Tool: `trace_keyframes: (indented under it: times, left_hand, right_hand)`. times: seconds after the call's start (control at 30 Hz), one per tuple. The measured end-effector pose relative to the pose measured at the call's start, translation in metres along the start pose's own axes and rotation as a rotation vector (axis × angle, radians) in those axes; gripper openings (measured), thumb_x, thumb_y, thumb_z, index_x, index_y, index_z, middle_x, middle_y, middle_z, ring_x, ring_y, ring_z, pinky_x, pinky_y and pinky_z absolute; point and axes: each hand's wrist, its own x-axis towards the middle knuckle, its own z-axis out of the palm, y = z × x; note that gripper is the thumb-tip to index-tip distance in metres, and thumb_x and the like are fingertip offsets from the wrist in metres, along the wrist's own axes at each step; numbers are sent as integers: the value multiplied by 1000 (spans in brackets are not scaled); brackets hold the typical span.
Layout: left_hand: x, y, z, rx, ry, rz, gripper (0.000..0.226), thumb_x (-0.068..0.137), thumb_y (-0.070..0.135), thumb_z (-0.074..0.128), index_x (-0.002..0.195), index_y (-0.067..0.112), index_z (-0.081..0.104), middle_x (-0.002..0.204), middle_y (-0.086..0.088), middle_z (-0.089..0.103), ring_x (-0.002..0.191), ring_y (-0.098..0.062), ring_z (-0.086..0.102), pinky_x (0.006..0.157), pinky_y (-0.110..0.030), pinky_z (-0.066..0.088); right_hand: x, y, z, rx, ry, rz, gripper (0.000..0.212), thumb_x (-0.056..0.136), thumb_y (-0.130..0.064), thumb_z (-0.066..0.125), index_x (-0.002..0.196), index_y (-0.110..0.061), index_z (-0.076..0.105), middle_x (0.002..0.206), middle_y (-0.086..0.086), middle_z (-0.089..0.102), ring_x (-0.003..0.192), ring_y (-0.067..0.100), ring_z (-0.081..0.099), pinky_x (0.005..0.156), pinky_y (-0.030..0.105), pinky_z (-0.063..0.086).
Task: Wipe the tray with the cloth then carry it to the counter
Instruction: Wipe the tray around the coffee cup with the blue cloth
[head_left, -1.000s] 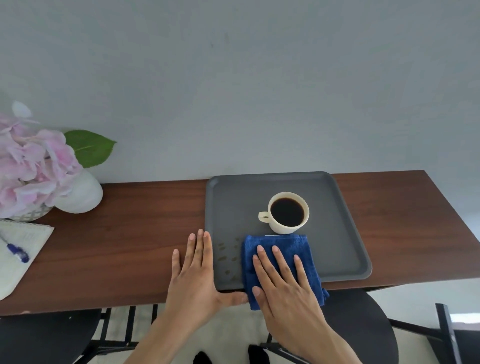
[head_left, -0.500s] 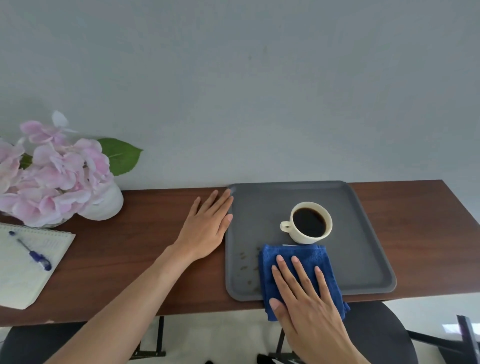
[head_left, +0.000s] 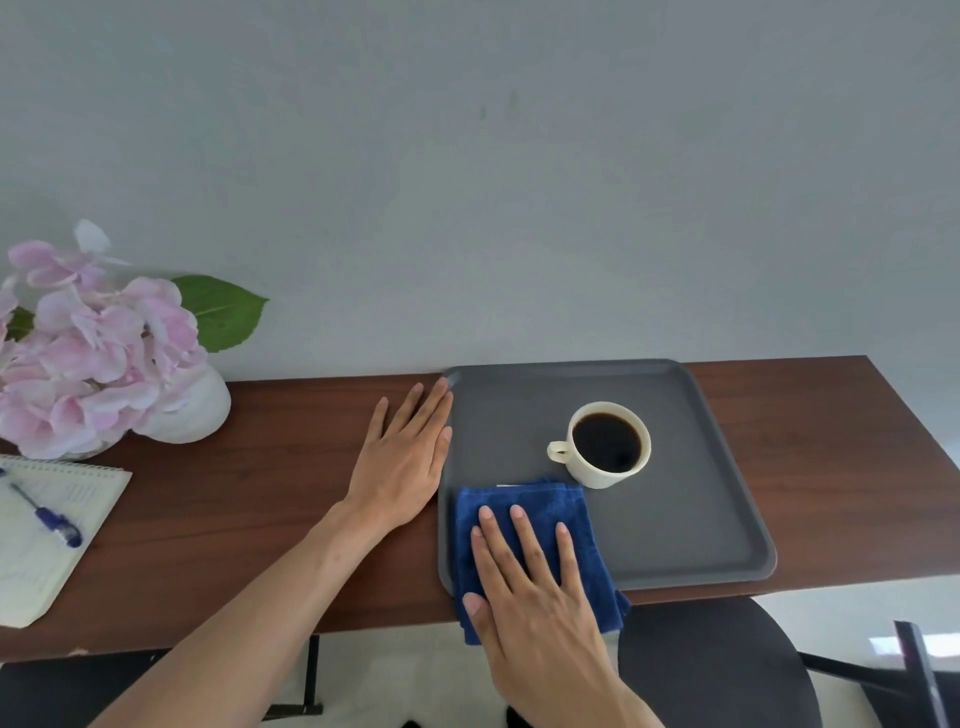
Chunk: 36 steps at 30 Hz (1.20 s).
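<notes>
A dark grey tray (head_left: 696, 509) lies on the brown wooden table (head_left: 270, 499), right of centre. A folded blue cloth (head_left: 535, 509) covers the tray's near left corner and hangs over the table's front edge. My right hand (head_left: 530, 577) lies flat on the cloth, fingers spread, pressing it down. My left hand (head_left: 410, 457) rests flat on the table, its fingers touching the tray's left rim. A cream cup of black coffee (head_left: 605, 444) stands on the tray just beyond the cloth.
A white vase of pink flowers (head_left: 98, 358) stands at the far left by the wall. A spiral notebook (head_left: 47, 535) with a blue pen (head_left: 52, 519) lies at the left edge. A black stool (head_left: 717, 665) sits below the table's front edge.
My right hand has slid the cloth left over the spots on the tray's near left corner. My left hand went from the near rim up along the tray's left side.
</notes>
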Motion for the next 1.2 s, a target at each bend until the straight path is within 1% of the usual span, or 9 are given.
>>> trace_keyframes:
  times: [0.13,0.3,0.57,0.77,0.9,1.0,1.07,1.2]
  left_hand:
    - [1,-1,0,-3,3,2,59,109,46,9,165,27,10,173,15,-4,159,-8,-6,130,-52,8]
    - [2,-2,2,-3,7,1,60,108,48,6,165,29,8,172,16,-5,159,-7,-6,131,-50,6]
    - [2,-2,2,11,9,-7,61,108,48,5,165,28,13,172,18,-3,159,-7,-2,130,-50,9]
    - [2,-3,4,18,18,-7,60,109,47,8,165,27,14,172,17,-1,159,-8,0,130,-51,11]
    - [2,-2,5,22,25,-4,59,109,46,9,165,27,14,173,16,0,159,-7,-1,130,-52,12]
    - [2,-3,6,31,38,-6,59,110,45,10,165,27,16,173,15,2,159,-8,2,130,-52,13]
    - [2,-2,6,30,41,-5,59,110,45,11,165,26,17,173,15,3,160,-9,3,130,-52,14]
    - [1,-2,5,27,41,-7,59,110,45,10,165,25,17,173,15,2,160,-9,3,130,-52,14]
  right_hand:
    - [11,-15,-3,35,-16,6,60,103,-51,37,153,-18,47,164,0,40,153,31,30,113,62,19]
    - [1,-2,-7,65,-43,29,59,107,-53,31,157,-22,40,166,-5,34,155,25,26,116,58,17]
    - [-37,61,-14,61,-90,129,65,107,-62,29,163,-31,25,171,-15,17,158,15,12,121,54,13]
    - [-66,123,-28,6,-78,214,59,108,-57,22,161,-32,32,170,-16,20,158,11,13,122,60,19]
    - [-80,156,-27,-19,-89,288,58,107,-59,25,162,-37,26,172,-9,15,159,15,8,123,56,13]
    - [-83,162,-26,-15,-80,288,58,108,-58,24,162,-36,25,173,-5,15,159,19,8,123,54,10]
    - [-81,155,-24,-16,-60,272,58,109,-56,23,161,-32,28,172,-4,18,159,21,10,122,54,11]
    - [-72,127,-19,5,-16,231,60,108,-53,23,158,-24,38,170,-2,25,158,26,15,120,59,18]
